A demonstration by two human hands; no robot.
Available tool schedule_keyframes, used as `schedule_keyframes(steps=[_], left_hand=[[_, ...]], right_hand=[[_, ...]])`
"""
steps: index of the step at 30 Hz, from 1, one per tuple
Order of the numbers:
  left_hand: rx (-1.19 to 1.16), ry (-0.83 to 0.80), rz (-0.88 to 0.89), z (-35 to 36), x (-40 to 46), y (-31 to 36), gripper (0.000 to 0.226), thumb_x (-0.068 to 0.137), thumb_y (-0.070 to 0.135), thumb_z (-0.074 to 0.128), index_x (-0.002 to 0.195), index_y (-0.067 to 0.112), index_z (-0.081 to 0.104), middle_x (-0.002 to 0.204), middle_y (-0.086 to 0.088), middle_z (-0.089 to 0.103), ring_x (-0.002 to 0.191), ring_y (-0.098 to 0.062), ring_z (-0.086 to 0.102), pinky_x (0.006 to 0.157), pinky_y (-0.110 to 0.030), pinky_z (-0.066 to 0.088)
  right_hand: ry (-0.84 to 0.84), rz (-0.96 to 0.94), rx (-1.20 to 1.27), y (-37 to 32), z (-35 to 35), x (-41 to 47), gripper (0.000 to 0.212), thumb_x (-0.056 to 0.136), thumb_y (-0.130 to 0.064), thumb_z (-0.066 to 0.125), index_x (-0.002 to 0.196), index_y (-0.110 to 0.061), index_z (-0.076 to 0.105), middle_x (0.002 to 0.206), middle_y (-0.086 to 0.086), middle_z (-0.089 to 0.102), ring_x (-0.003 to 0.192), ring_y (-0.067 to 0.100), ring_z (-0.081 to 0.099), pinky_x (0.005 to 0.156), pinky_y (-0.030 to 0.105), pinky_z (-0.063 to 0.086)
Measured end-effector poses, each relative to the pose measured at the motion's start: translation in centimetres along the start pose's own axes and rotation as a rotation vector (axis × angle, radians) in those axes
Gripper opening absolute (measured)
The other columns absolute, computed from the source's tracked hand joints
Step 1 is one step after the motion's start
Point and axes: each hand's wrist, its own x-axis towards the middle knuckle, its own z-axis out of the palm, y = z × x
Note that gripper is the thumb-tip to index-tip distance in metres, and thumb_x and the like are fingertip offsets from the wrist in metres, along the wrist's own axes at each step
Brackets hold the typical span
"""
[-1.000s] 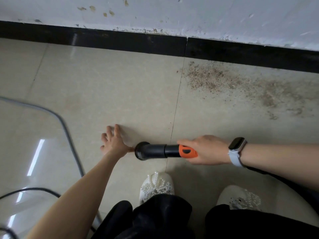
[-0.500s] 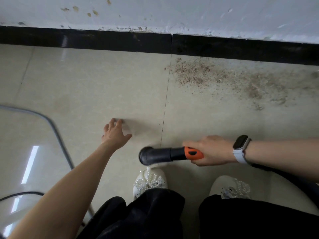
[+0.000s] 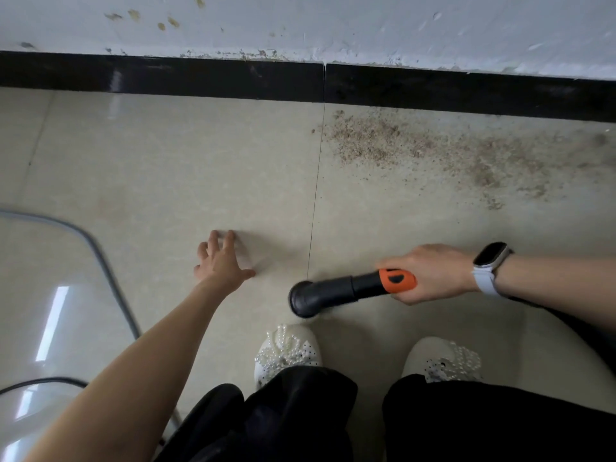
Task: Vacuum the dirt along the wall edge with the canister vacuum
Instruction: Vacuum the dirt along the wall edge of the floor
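Note:
A patch of brown dirt (image 3: 433, 151) lies on the beige floor tile along the black baseboard (image 3: 200, 78), to the right of the tile joint. My right hand (image 3: 433, 275), with a white smartwatch on its wrist, grips the black vacuum nozzle (image 3: 330, 293) at its orange collar. The nozzle lies low near the floor, its mouth pointing left just above my left shoe, well short of the dirt. My left hand (image 3: 221, 261) reaches out over the floor left of the nozzle with fingers spread, holding nothing.
A grey hose or cord (image 3: 110, 271) curves across the floor at the left, with a black cable (image 3: 40, 383) below it. My two white beaded shoes (image 3: 288, 351) and black trousers fill the bottom. The white wall (image 3: 333, 25) rises above the baseboard.
My left hand has left the nozzle tip and moved up and left over the floor. The nozzle has shifted right and slightly down in my right hand. The view panned so the dirt sits more central.

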Motion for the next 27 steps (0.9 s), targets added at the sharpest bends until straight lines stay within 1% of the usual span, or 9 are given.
schedule_keyframes(steps=[4, 6, 11, 17, 19, 21, 24, 25, 27], left_hand=[[0.012, 0.037, 0.018, 0.2, 0.2, 1.3, 0.086, 0.079, 0.041, 0.072, 0.146, 0.018, 0.021, 0.154, -0.004, 0.009, 0.141, -0.027, 0.011, 0.105, -0.047, 0.032], [0.015, 0.046, 0.061, 0.3, 0.3, 2.2, 0.087, 0.080, 0.041, 0.072, 0.146, 0.018, 0.021, 0.154, -0.004, 0.010, 0.142, -0.028, 0.010, 0.106, -0.048, 0.031], [0.043, 0.024, 0.097, 0.5, 0.4, 4.2, 0.098, 0.078, 0.046, 0.072, 0.149, 0.020, 0.010, 0.156, -0.004, 0.002, 0.143, -0.028, 0.004, 0.109, -0.048, 0.028], [0.072, 0.017, 0.086, 0.9, 0.6, 4.2, 0.104, 0.075, 0.049, 0.073, 0.150, 0.022, 0.006, 0.156, -0.003, -0.001, 0.143, -0.029, 0.001, 0.109, -0.049, 0.028], [0.070, 0.017, 0.078, 0.9, 0.7, 4.2, 0.104, 0.075, 0.049, 0.073, 0.149, 0.023, 0.006, 0.156, -0.002, -0.002, 0.143, -0.028, 0.000, 0.109, -0.049, 0.027], [0.071, 0.019, 0.069, 1.1, 0.7, 4.3, 0.104, 0.075, 0.049, 0.073, 0.150, 0.024, 0.005, 0.157, -0.001, -0.003, 0.144, -0.028, -0.001, 0.110, -0.049, 0.026], [0.075, 0.025, 0.057, 1.4, 0.8, 4.1, 0.104, 0.076, 0.050, 0.073, 0.150, 0.025, 0.005, 0.158, 0.000, -0.005, 0.144, -0.027, -0.002, 0.110, -0.048, 0.025], [0.071, 0.029, 0.058, 1.4, 0.8, 4.0, 0.103, 0.075, 0.050, 0.073, 0.150, 0.026, 0.006, 0.158, 0.001, -0.005, 0.144, -0.027, -0.002, 0.110, -0.048, 0.025], [0.057, 0.043, 0.069, 1.4, 0.8, 3.7, 0.100, 0.074, 0.052, 0.073, 0.149, 0.029, 0.011, 0.157, 0.002, -0.001, 0.143, -0.026, 0.001, 0.108, -0.048, 0.026]], right_hand=[[0.257, 0.193, 0.029, 2.4, -2.1, 0.2, 0.021, 0.077, -0.042, 0.059, 0.092, -0.042, 0.045, 0.062, -0.010, 0.051, 0.058, 0.017, 0.051, 0.051, 0.027, 0.037], [0.366, 0.218, 0.060, 2.6, -2.5, 0.6, 0.021, 0.079, -0.042, 0.058, 0.097, -0.041, 0.046, 0.065, -0.008, 0.053, 0.060, 0.021, 0.054, 0.052, 0.028, 0.038], [0.267, 0.157, 0.015, 1.3, -1.7, 1.2, 0.029, 0.082, -0.041, 0.055, 0.110, -0.039, 0.046, 0.066, -0.008, 0.052, 0.059, 0.019, 0.054, 0.052, 0.027, 0.037], [0.566, 0.348, 0.087, 3.9, -5.8, 2.7, 0.023, 0.086, -0.033, 0.053, 0.108, -0.028, 0.048, 0.071, 0.004, 0.057, 0.059, 0.028, 0.055, 0.052, 0.031, 0.041], [0.551, 0.315, 0.097, 3.4, -5.7, 2.9, 0.022, 0.086, -0.033, 0.052, 0.107, -0.028, 0.049, 0.066, 0.001, 0.055, 0.055, 0.026, 0.053, 0.051, 0.030, 0.040], [0.443, 0.210, 0.082, 1.7, -4.6, 2.9, 0.025, 0.086, -0.037, 0.051, 0.110, -0.031, 0.049, 0.064, -0.003, 0.053, 0.053, 0.021, 0.052, 0.050, 0.028, 0.037], [0.296, 0.112, -0.009, -0.2, -3.5, 3.4, 0.040, 0.086, -0.042, 0.053, 0.124, -0.037, 0.043, 0.078, -0.001, 0.062, 0.066, 0.024, 0.058, 0.058, 0.029, 0.042], [0.314, 0.120, -0.032, -0.2, -3.9, 3.8, 0.040, 0.086, -0.043, 0.052, 0.125, -0.038, 0.042, 0.079, -0.001, 0.062, 0.065, 0.024, 0.058, 0.057, 0.029, 0.041], [0.423, 0.164, -0.042, 0.6, -5.0, 4.5, 0.032, 0.087, -0.041, 0.050, 0.118, -0.036, 0.046, 0.068, -0.003, 0.056, 0.053, 0.018, 0.051, 0.048, 0.026, 0.034]])
